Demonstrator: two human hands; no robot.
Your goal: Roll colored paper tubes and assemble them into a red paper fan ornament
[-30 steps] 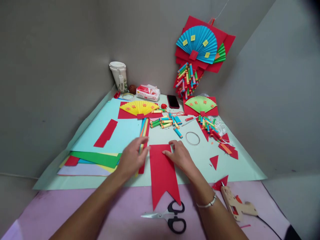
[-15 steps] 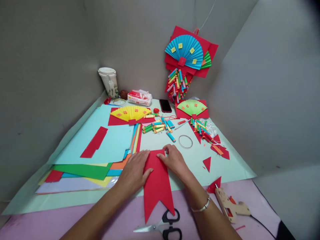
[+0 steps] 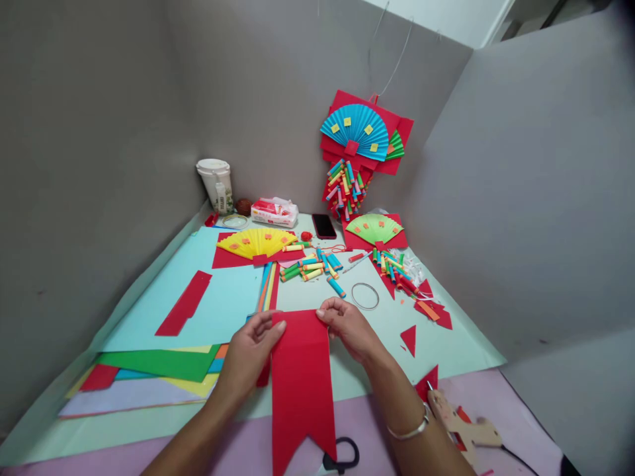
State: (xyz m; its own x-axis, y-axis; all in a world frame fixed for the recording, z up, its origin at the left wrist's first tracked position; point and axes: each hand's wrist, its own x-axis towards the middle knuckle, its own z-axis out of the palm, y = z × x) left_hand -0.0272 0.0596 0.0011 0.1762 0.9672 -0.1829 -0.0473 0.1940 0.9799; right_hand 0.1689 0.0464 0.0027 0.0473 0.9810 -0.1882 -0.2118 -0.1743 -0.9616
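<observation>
A red paper banner (image 3: 301, 380) with a V-shaped notch at its lower end is held up between both hands. My left hand (image 3: 253, 350) pinches its upper left corner, thumb in front and fingers behind. At the upper right corner, my right hand (image 3: 347, 328) grips it between thumb and fingers. Part of another red piece (image 3: 264, 374) shows behind the banner, under my left hand. Below the banner lies a pair of black-handled scissors (image 3: 354, 452), its blades mostly hidden.
A glue gun (image 3: 464, 423) lies at the right. Stacked coloured paper (image 3: 233, 311) fills the left side. Behind are a yellow fan (image 3: 255, 243), small rolled paper tubes (image 3: 312, 268), a metal ring (image 3: 366, 295) and a phone (image 3: 324, 226). A red fan ornament (image 3: 360, 132) hangs at the back.
Both hands have lifted the banner off the table towards me. My left hand went from lying flat on it to pinching its corner. The view has tilted up slightly.
</observation>
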